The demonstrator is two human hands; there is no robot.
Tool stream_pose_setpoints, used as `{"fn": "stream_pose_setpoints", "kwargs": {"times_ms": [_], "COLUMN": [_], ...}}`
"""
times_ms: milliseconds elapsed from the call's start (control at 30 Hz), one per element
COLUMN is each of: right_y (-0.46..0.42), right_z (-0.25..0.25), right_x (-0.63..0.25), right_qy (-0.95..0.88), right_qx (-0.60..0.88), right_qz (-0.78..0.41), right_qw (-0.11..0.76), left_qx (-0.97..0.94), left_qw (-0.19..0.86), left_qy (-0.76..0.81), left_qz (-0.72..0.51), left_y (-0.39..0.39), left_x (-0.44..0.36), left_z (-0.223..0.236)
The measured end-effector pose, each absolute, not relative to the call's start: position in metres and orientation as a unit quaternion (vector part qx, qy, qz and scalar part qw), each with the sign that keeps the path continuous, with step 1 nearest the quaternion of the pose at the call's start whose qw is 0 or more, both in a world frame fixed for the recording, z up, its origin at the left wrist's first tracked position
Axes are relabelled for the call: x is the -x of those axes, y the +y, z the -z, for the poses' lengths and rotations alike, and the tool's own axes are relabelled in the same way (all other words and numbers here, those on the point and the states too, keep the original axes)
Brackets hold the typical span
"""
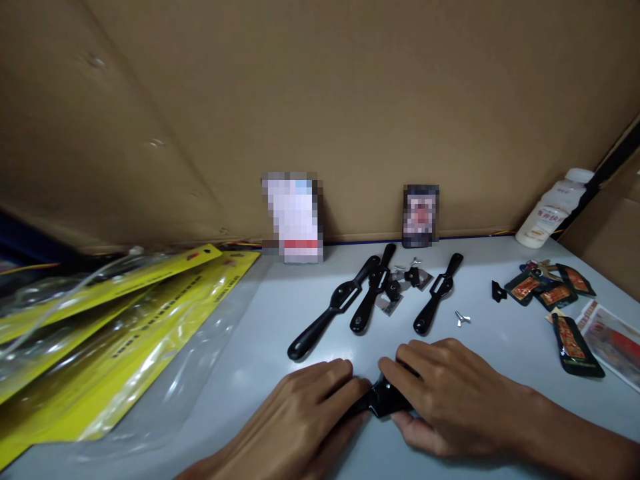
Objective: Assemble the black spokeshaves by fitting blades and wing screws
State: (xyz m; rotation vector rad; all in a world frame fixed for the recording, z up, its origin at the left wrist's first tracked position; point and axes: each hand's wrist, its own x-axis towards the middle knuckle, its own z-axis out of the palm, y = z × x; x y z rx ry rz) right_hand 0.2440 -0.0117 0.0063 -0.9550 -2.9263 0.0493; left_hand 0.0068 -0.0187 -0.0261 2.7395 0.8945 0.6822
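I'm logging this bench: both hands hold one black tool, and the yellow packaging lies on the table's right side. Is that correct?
Not quite: the head view shows the yellow packaging on the left side of the table. The left hand and right hand do hold one black tool.

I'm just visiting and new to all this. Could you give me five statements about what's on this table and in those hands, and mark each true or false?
1. The left hand and right hand hold the same black tool. True.
2. The yellow cards lie to the right of both hands. False: the yellow cards lie on the left.
3. Three more black tools lie on the table beyond the hands. True.
4. The silver wing piece nearest the right hand is between that hand's fingers. False: the silver wing piece lies on the table, apart from the hand.
5. A bottle with a white cap is at the right, near the cardboard. True.
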Motion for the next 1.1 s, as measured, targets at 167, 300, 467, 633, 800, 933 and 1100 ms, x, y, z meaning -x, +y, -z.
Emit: {"fn": "stream_pose_setpoints", "kwargs": {"times_ms": [167, 300, 467, 633, 800, 933, 1100], "right_y": [-0.0117, -0.0121, -0.0133, -0.0137, -0.0134, -0.0141, -0.0133], "right_z": [-0.0042, -0.005, -0.0073, -0.0064, -0.0081, -0.0103, -0.0071], "right_x": [-0.2447, -0.2448, -0.2439, -0.2438, -0.2431, -0.2424, -0.2431], "right_qy": [-0.951, -0.95, -0.948, -0.947, -0.946, -0.947, -0.951], "right_qx": [0.308, 0.31, 0.316, 0.318, 0.318, 0.317, 0.307], "right_qz": [-0.01, -0.016, -0.043, -0.052, -0.054, -0.054, -0.046], "right_qw": [0.035, 0.029, 0.013, 0.013, 0.006, 0.0, 0.013], "left_qx": [-0.918, -0.916, -0.914, -0.915, -0.915, -0.913, -0.914], "left_qw": [0.081, 0.09, 0.105, 0.113, 0.119, 0.116, 0.116], "left_qy": [0.296, 0.293, 0.299, 0.294, 0.297, 0.299, 0.294], "left_qz": [-0.251, -0.26, -0.254, -0.252, -0.245, -0.251, -0.253], "left_y": [-0.0175, -0.0175, -0.0185, -0.0193, -0.0182, -0.0165, -0.017], "left_x": [-0.0074, -0.0062, -0.0045, -0.004, -0.0045, -0.0051, -0.0055], "left_z": [0.0241, 0.0213, 0.0224, 0.0237, 0.0222, 0.0212, 0.0229]}}
